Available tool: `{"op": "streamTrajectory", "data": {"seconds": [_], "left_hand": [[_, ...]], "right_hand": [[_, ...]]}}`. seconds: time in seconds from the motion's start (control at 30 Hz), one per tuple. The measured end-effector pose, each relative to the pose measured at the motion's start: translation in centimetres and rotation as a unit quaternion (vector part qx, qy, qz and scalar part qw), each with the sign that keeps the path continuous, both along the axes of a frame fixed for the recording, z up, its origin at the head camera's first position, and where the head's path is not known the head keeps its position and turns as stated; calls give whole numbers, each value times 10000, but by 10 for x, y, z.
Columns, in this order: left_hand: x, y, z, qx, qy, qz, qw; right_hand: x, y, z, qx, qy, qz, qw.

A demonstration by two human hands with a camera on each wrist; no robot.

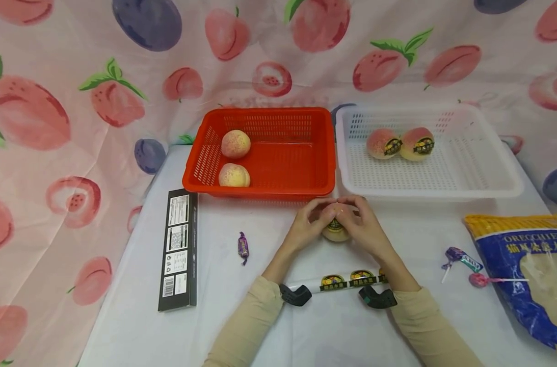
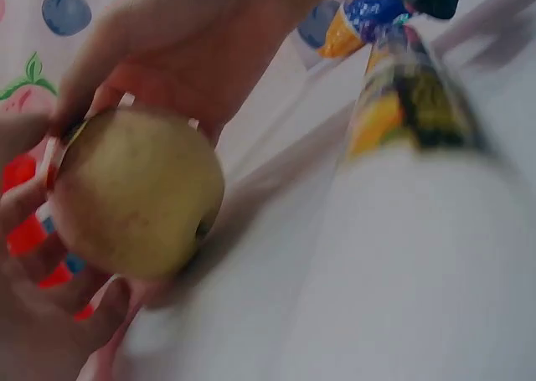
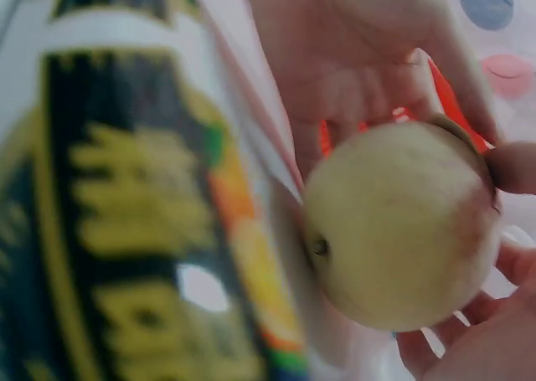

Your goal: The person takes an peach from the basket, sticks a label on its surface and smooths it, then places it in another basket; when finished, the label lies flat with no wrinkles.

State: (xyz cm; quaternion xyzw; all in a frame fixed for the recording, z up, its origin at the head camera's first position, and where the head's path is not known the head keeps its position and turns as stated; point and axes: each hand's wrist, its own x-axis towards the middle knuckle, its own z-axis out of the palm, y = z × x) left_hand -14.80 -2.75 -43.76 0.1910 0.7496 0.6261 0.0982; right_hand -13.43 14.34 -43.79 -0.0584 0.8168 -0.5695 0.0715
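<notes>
Both hands meet over a yellow-pink peach [image 1: 336, 235] in front of the baskets. My left hand [image 1: 308, 224] curls round its left side, and my right hand [image 1: 366, 230] grips its right side. The two thumbs come together on a dark-and-gold sticker [image 1: 335, 225], which they partly cover. Seen from the left wrist, the peach [image 2: 138, 197] shows bare skin and a small dark hollow; the right wrist view shows the same hollow on the peach [image 3: 402, 230]. Close behind the hands, between the forearms, lies a white roll of fruit stickers [image 1: 342, 282].
A red basket [image 1: 287, 165] contains two peaches without visible stickers. Beside it, a white basket [image 1: 475, 173] holds two stickered peaches. Leftward lie a wrapped candy [image 1: 243, 248] and a long black box [image 1: 178, 250]; rightward, lollipops [image 1: 479, 280] and a blue pasta bag [image 1: 512, 275].
</notes>
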Motion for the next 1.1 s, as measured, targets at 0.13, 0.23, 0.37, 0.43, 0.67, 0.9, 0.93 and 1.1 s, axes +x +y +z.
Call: {"op": "streamTrajectory", "data": {"seconds": [0.13,0.23,0.37,0.43,0.67,0.9,0.93,1.1], "left_hand": [[-5,-7,-10,72,61,-520,9986],[-4,-6,-13,152,-2,-579,9982],[-1,-5,-10,180,-88,-523,9984],[-1,-5,-10,186,-96,-510,9985],[-1,-4,-13,458,89,-571,9973],[-1,-7,-18,721,86,-836,9938],[-1,-7,-19,758,53,-866,9933],[-3,-8,-24,1097,-179,-954,9892]], "right_hand": [[0,-6,-4,-424,57,-172,9989],[1,-9,-6,-553,49,-308,9980],[1,-10,-5,-509,-77,-428,9978],[0,-10,-5,-473,-108,-440,9979],[0,-9,-4,-446,-246,-435,9978],[0,-8,-5,-506,-330,-453,9971],[0,-7,-5,-523,-346,-445,9970],[0,-4,-5,-661,-355,-168,9970]]}}
